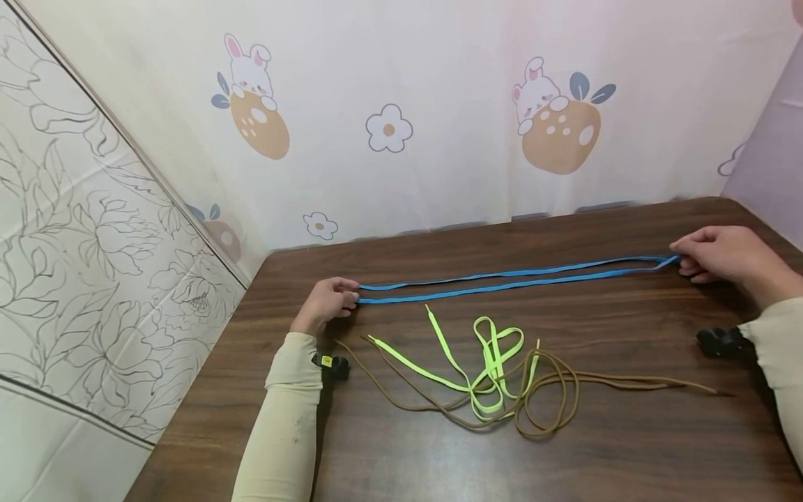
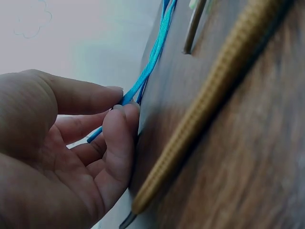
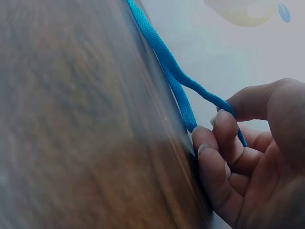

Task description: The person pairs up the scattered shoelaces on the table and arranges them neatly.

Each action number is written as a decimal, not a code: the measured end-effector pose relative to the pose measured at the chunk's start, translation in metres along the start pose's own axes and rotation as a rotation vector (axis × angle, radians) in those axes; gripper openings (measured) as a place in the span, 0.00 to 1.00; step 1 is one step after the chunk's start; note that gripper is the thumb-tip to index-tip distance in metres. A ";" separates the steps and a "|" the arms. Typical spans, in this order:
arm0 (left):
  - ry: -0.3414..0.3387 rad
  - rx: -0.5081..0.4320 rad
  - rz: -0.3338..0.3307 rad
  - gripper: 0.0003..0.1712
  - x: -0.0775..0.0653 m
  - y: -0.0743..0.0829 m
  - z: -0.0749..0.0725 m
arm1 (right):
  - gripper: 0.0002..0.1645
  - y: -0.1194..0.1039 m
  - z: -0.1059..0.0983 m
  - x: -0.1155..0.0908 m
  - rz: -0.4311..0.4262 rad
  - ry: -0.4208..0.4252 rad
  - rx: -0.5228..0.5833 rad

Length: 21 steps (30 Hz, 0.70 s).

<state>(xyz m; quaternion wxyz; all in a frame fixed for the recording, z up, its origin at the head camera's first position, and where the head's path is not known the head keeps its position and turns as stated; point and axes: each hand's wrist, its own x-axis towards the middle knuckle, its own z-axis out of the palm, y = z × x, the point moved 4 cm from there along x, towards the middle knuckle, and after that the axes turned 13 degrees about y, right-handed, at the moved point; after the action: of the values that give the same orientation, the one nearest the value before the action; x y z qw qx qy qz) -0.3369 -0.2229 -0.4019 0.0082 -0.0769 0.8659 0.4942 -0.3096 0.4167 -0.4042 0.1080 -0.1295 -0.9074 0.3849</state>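
Note:
A flat blue shoelace [image 1: 539, 282] runs between both hands in two nearly parallel strands, low along the back of the table. At its left end, my left hand [image 1: 325, 301] pinches it between thumb and fingertips; a short tip pokes out below the thumb in the left wrist view. My right hand [image 1: 721, 256] grips the other end. In the right wrist view, one strand of the blue shoelace [image 3: 152, 40] passes under the thumb, its thin tip sticking out past the fingers, while a second strand meets the fingertips beside the tabletop.
Nearer the body, a neon yellow shoelace [image 1: 442, 339] lies in loose loops, tangled with a round brown shoelace [image 1: 627, 381]. Both rest on the dark wooden table [image 1: 439, 464]. Behind it hangs a patterned curtain [image 1: 452, 181]; a flower-patterned panel [image 1: 94, 230] stands at left.

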 end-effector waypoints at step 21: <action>0.057 -0.039 -0.064 0.14 0.001 -0.005 -0.009 | 0.27 0.002 -0.002 -0.001 -0.115 0.015 -0.138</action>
<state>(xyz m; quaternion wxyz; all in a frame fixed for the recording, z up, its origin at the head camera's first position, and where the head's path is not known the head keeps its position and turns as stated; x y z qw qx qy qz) -0.3363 -0.2338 -0.4017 -0.0020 -0.1187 0.8531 0.5081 -0.3082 0.4189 -0.4040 0.1275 -0.0870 -0.9369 0.3137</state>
